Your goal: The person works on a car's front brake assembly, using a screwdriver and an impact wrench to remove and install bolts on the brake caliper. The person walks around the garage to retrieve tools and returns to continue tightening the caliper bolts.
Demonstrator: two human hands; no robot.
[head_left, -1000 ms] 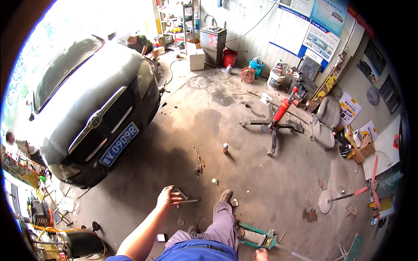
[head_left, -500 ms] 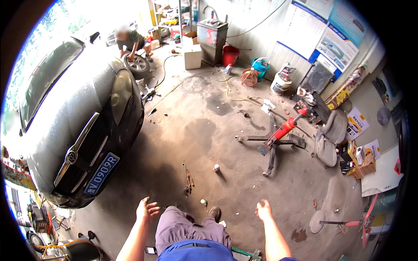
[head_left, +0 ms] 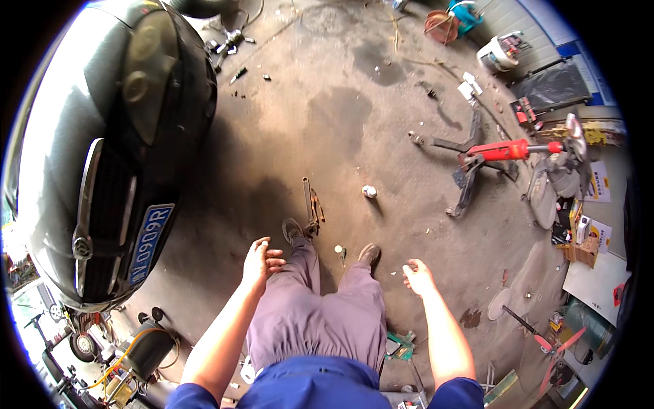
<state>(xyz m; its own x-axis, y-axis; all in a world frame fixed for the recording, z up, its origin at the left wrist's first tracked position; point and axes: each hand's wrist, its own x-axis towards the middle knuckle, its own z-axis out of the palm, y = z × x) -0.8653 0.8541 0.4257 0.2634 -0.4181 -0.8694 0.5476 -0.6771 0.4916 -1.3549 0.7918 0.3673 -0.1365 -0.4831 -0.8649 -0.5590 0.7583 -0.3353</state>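
While I stand on the stained concrete floor [head_left: 381, 116], my left hand [head_left: 260, 262] and right hand [head_left: 417, 277] hang open, fingers loose, gripping nothing. Nearest thing: a rusty metal tool [head_left: 312, 206], two long thin bars side by side, lying just ahead of my left shoe [head_left: 293, 230]. Long axis runs straight away from me. One small white can [head_left: 369, 192] stands right of it. One red jack [head_left: 507, 151] sits toward the floor's far right edge; one dark car [head_left: 102, 150] at the left edge.
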